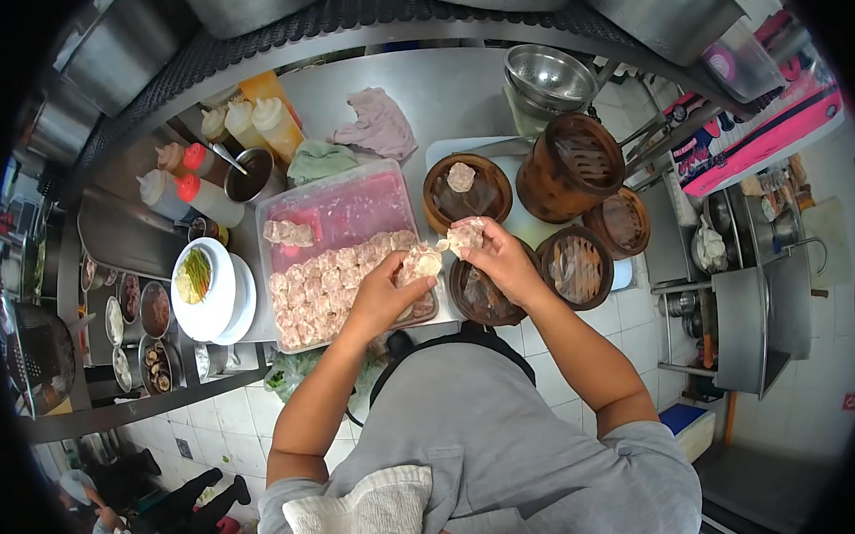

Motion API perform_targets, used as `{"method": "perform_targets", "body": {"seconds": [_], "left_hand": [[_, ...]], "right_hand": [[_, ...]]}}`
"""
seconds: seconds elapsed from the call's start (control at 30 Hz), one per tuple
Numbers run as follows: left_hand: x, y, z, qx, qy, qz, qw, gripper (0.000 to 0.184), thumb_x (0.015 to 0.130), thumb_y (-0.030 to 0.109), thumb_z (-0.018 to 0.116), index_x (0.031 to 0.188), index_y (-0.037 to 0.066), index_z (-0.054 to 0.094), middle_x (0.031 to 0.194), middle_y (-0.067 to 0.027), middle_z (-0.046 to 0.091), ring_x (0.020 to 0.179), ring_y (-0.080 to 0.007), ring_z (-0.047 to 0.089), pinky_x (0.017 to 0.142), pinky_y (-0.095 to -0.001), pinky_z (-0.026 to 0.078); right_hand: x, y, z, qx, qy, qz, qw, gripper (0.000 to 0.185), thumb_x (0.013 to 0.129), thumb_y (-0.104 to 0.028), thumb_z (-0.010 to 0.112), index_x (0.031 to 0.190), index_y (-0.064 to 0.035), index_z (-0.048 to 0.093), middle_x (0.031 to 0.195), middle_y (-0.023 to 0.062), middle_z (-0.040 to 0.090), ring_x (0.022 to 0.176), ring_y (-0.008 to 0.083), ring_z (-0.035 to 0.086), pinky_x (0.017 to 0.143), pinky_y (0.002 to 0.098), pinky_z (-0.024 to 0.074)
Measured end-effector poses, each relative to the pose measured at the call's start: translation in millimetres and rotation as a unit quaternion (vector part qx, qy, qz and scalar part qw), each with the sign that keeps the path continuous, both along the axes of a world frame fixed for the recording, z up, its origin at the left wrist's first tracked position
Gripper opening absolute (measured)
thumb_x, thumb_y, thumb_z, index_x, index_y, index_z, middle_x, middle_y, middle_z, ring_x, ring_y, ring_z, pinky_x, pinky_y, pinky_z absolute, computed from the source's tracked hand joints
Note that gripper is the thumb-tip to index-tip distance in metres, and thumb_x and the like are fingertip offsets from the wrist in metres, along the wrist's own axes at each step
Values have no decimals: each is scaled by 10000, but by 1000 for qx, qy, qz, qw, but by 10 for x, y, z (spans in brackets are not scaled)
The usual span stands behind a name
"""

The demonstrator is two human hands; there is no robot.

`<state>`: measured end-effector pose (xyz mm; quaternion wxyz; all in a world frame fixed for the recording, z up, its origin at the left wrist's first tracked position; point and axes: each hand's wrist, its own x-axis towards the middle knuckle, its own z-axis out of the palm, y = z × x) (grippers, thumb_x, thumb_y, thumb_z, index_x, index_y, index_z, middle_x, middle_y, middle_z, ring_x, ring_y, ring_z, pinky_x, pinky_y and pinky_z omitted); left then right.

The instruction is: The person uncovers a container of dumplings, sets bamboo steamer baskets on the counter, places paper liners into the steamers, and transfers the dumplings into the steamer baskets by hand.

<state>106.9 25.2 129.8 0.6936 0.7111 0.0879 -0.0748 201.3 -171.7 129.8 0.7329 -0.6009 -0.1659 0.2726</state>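
Over the front right corner of a clear plastic tray (407, 186), my left hand (384, 298) holds a pale dumpling (422, 261) between thumb and fingers. Just right of it, my right hand (498, 260) pinches another dumpling (465, 236). Rows of dumplings (319, 284) fill the near part of the tray, with a few more at its left side. Beyond my right hand is a round steamer basket (436, 214) with one dumpling (461, 178) in it. A second basket (483, 318) lies partly under my right hand and wrist.
Stacked steamers (570, 168) and further baskets (574, 266) stand to the right. Metal bowls (550, 75) are at the back. On the left are squeeze bottles (211, 199), a sauce pot (254, 176) and a white plate (221, 307). Another person (108, 515) is at lower left.
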Motion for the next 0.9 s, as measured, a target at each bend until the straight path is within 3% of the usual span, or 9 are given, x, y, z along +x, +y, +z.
{"method": "perform_targets", "body": {"seconds": [0.13, 0.2, 0.37, 0.43, 0.5, 0.67, 0.73, 0.87, 0.9], "left_hand": [[-25, -33, 53, -9, 19, -6, 1000, 403, 834, 139, 720, 1171, 4, 545, 994, -44, 611, 836, -101, 586, 748, -261, 492], [-40, -48, 6, 133, -48, -17, 990, 509, 813, 151, 731, 1252, 8, 516, 1066, -75, 617, 920, -130, 585, 830, -281, 479], [-78, 48, 48, 243, -135, -44, 960, 605, 795, 165, 725, 1331, 36, 476, 1108, -125, 620, 964, -207, 605, 873, -312, 468], [-128, 175, 15, 296, -174, -55, 937, 616, 791, 161, 719, 1344, 52, 472, 1091, -134, 620, 948, -237, 614, 861, -327, 473], [-206, 260, 169, 359, -69, -85, 927, 600, 779, 154, 704, 1330, 78, 479, 1103, -140, 608, 939, -378, 609, 821, -416, 488], [-317, 454, -96, 474, -133, -81, 866, 571, 793, 93, 646, 1337, 116, 474, 1115, -103, 588, 1057, -315, 557, 918, -475, 412], [-355, 381, -204, 492, -162, -7, 855, 590, 790, 93, 629, 1352, 115, 452, 1182, -92, 560, 1163, -306, 499, 989, -569, 324], [-355, 121, -220, 495, -134, 78, 855, 546, 793, 185, 665, 1301, 92, 489, 1270, -119, 530, 1246, -335, 454, 1051, -643, 188], [-337, 81, -235, 494, -133, 81, 855, 546, 793, 185, 665, 1301, 92, 489, 1270, -119, 530, 1246, -335, 454, 1051, -643, 188]], "right_hand": [[-43, 16, -68, -8, 10, 9, 1000, 373, 886, -29, 601, 1244, -5, 501, 1150, 28, 569, 1075, 95, 531, 947, 269, 425], [-82, 18, -102, 4, 16, 23, 1000, 383, 885, -12, 591, 1255, 0, 495, 1153, 29, 567, 1082, 97, 531, 955, 271, 425], [-93, 63, -104, -68, -23, 72, 995, 371, 890, 12, 576, 1254, 4, 504, 1165, 27, 550, 1082, 89, 526, 938, 265, 442], [-122, 144, -153, -68, -75, 72, 992, 377, 874, -35, 615, 1240, -14, 530, 1131, 40, 555, 1036, 109, 552, 900, 268, 459], [-165, 274, 0, -202, -233, 84, 947, 396, 846, -97, 659, 1224, -40, 556, 1096, 62, 556, 948, 146, 571, 822, 283, 476], [-178, 587, -206, -227, -263, 100, 932, 410, 843, -185, 666, 1215, -52, 558, 1046, 114, 584, 843, 197, 568, 745, 317, 474], [-184, 638, -276, -245, -279, 76, 925, 431, 819, -176, 663, 1191, -3, 530, 1059, 198, 593, 899, 324, 594, 776, 370, 476], [-156, 636, -283, -242, -313, 72, 915, 443, 813, -165, 649, 1198, 7, 513, 1057, 198, 595, 903, 326, 595, 779, 371, 474], [-131, 637, -176, -282, -216, 130, 926, 432, 809, -150, 638, 1191, 8, 513, 1048, 198, 597, 906, 325, 596, 787, 373, 474]]}}
